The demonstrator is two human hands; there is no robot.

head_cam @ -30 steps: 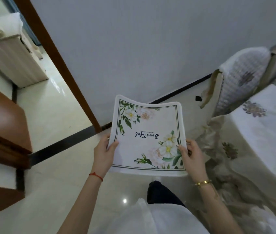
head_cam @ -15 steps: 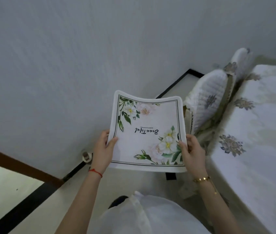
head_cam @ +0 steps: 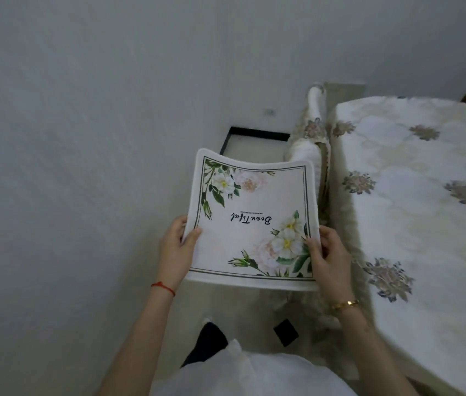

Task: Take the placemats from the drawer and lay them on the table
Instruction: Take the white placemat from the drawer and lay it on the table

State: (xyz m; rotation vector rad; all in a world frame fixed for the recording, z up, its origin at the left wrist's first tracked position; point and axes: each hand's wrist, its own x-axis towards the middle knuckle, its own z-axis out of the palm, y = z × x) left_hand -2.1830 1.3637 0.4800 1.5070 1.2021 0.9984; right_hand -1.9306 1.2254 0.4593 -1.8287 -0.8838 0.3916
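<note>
To the right of both hands lies the bench point(head_cam: 414, 224), nearer the right hand point(head_cam: 329, 260) than the left hand point(head_cam: 175, 254). Each grip pinches a side edge of the floral placemat point(head_cam: 251, 221), thumb on top, held level and clear of the bench, so laying it likely calls for a rightward swing.

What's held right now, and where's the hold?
A floral placemat, held by both side edges near its closer end: left hand on the left edge, right hand on the right edge.
</note>
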